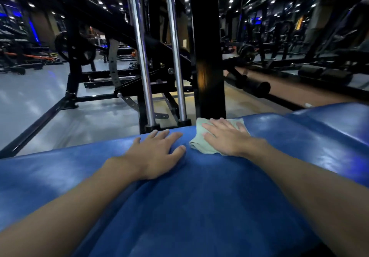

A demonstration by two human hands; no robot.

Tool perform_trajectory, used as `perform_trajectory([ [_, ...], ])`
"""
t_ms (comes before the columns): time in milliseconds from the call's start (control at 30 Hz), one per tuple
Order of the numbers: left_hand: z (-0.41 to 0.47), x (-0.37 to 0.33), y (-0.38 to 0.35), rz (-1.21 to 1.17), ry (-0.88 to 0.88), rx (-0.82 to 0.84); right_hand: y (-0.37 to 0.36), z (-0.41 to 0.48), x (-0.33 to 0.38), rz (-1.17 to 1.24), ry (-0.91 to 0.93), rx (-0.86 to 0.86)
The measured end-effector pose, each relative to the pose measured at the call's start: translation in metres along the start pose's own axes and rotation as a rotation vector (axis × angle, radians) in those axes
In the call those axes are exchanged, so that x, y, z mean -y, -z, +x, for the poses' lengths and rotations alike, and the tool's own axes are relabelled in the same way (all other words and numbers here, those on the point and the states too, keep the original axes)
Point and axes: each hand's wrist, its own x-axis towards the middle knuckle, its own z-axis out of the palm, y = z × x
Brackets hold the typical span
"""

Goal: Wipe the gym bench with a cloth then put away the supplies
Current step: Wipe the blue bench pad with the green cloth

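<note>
A blue padded gym bench (189,207) fills the lower half of the head view. A pale green cloth (199,139) lies bunched on the pad near its far edge. My right hand (225,137) presses flat on the cloth with straight, spread fingers. My left hand (157,153) rests on the bare pad just left of the cloth, fingers spread, holding nothing. Part of the cloth is hidden under my right palm.
Right behind the bench stand a thick black upright post (209,57) and two chrome guide rods (139,57). A black machine frame (79,77) spreads over the grey floor at left. More benches and weight machines (299,47) line the right side.
</note>
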Motion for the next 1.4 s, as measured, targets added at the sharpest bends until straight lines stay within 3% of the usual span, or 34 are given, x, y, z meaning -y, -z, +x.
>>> perform_trajectory([
  [300,0.046,-0.09,-0.014,0.072,-0.149,0.104,0.019,0.01,-0.121,-0.012,-0.193,-0.021],
  [433,0.052,-0.098,-0.017,0.17,-0.126,0.211,0.021,0.012,-0.16,0.01,-0.269,-0.045],
  [700,0.051,-0.099,-0.02,0.173,-0.117,0.193,0.024,-0.019,-0.187,0.04,-0.396,-0.042],
  [1000,0.039,-0.086,-0.014,0.039,-0.144,0.135,0.017,-0.064,-0.118,-0.025,-0.339,0.01],
  [1400,-0.051,0.001,-0.007,0.059,-0.02,0.13,0.0,-0.084,-0.013,0.005,-0.164,0.052],
])
